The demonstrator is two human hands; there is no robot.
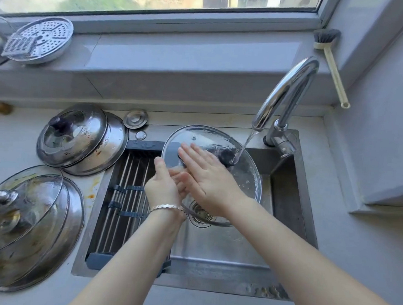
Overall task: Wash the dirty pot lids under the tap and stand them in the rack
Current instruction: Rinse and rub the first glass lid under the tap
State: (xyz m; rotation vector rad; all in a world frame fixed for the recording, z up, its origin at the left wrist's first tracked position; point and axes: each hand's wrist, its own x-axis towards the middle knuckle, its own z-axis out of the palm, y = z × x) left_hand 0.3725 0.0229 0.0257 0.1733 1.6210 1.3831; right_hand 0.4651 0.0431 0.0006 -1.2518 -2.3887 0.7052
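A glass pot lid [246,176] with a dark knob is tilted over the sink, and water from the tap [286,91] falls onto it near the knob. My left hand [164,185] grips the lid's left rim, thumb on top and fingers showing through the glass. My right hand [208,176] lies flat on the glass with straight fingers. The rack [127,195], a roll-up mat of metal rods, covers the sink's left part and holds nothing. Dirty lids wait on the counter at left: a steel stack [83,140] and a greasy glass stack [26,226].
The sink [287,204] has its drain showing through the lid. A small steel lid [135,118] lies behind the sink. A steamer plate and grater [39,41] rest on the windowsill, and a dish brush [331,66] hangs at right. Food scraps sit on the sink's front rim.
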